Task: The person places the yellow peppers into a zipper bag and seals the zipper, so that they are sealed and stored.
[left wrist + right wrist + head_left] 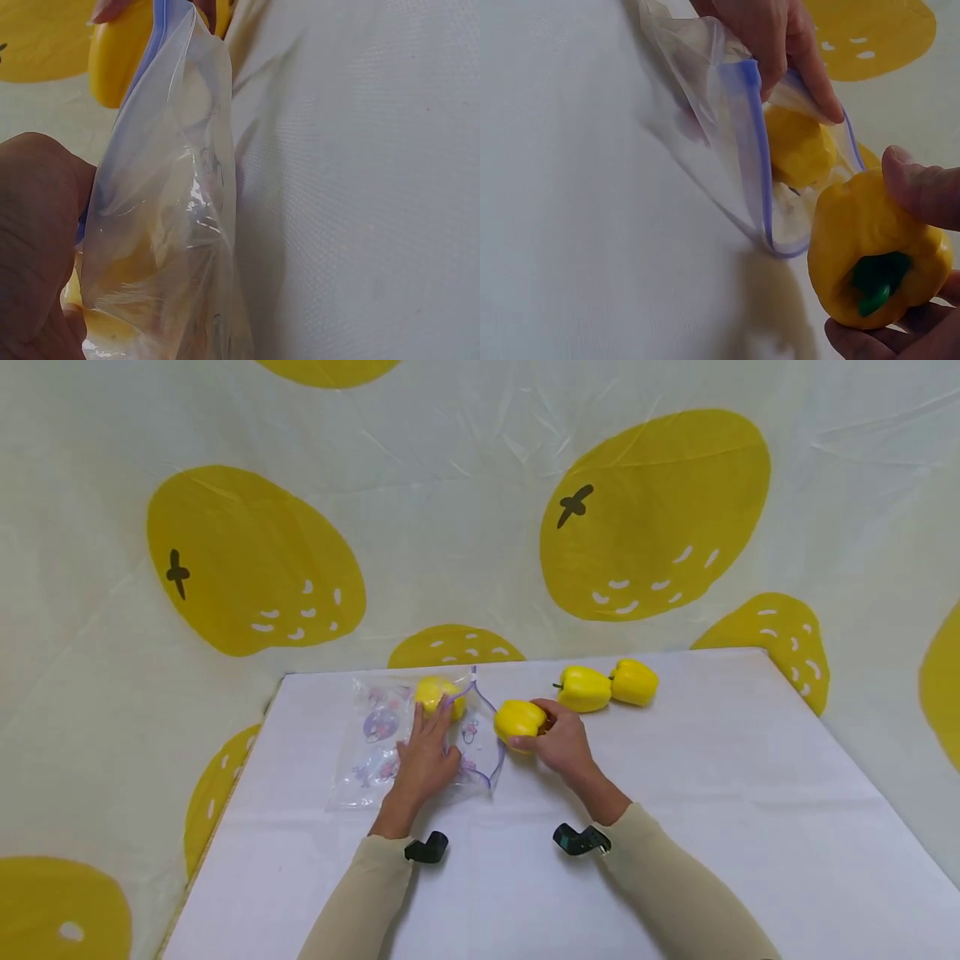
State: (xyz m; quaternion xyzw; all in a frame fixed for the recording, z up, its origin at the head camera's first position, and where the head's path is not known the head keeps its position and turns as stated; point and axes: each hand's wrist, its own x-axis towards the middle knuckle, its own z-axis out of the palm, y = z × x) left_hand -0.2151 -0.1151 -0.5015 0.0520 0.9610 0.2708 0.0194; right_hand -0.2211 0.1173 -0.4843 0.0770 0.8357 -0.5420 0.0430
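Note:
My right hand (564, 742) grips a yellow bell pepper (519, 720) just right of the bag's mouth. In the right wrist view, thumb and fingers hold this pepper (877, 247) from opposite sides, its green stem facing the camera. A clear zip bag (360, 777) with a purple edge and printed pictures lies on the table, its mouth spread toward the right. Inside it sits another yellow bell pepper (799, 146). Fairly straight fingers of my left hand (429, 762) rest on the bag at its mouth, partly covering the pepper inside; the thumb is spread away.
Two more yellow bell peppers, one with its stem leftward (583, 689) and one beside it (634, 682), lie near the back edge of the white-covered table (675, 827). Behind the table hangs a pale cloth (450, 527) printed with large yellow fruit shapes.

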